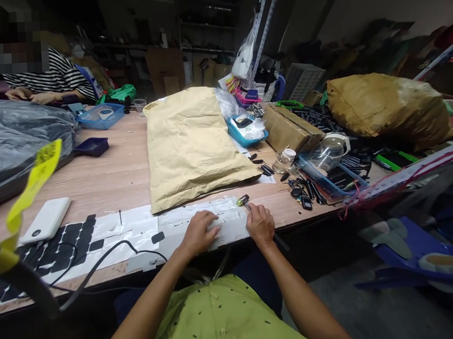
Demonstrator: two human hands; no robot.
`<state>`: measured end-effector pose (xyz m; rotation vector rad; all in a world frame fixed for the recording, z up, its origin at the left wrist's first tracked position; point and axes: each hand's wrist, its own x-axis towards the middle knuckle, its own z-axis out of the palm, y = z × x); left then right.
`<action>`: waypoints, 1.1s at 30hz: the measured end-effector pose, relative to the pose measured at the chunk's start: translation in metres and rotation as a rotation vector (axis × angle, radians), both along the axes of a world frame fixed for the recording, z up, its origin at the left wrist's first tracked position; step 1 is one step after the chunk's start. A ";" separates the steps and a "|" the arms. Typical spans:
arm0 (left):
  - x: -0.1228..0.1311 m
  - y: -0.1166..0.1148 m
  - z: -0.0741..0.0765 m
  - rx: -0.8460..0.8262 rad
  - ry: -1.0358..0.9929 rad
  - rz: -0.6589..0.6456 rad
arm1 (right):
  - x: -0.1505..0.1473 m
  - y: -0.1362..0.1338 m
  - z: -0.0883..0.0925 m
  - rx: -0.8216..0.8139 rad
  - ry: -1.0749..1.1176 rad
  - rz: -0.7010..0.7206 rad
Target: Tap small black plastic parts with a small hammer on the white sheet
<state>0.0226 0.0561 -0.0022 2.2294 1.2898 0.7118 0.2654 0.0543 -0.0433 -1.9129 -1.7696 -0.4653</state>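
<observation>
My right hand (260,223) is wrapped round the handle of a small mallet (242,200), whose head with a yellow-green end sticks out past my fingers. The dark handle end shows below my palm. My left hand (200,232) rests on a pale board (228,233) at the table's front edge, thumb apart from the fingers and nothing visible in it. Clear plastic (198,209) with tiny bits on it lies just beyond both hands. To the left is a white sheet (138,226) with black stickers (73,237).
A large yellow paper bag (194,141) lies just beyond my hands. Left are a white power bank (47,219), cables and a yellow tag (33,181). Right are a jar (285,161), a blue basket (327,181) and a cardboard box (291,127). A co-worker in striped sleeves (67,72) sits far left.
</observation>
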 end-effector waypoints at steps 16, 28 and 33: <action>0.019 0.140 0.038 0.004 0.248 0.385 | -0.006 -0.005 0.002 -0.051 0.042 0.014; 0.012 0.128 0.043 -0.075 0.320 0.491 | -0.009 -0.007 0.005 -0.022 0.004 -0.002; 0.037 0.117 0.040 -0.099 0.440 0.582 | -0.008 -0.005 0.004 -0.001 -0.022 -0.003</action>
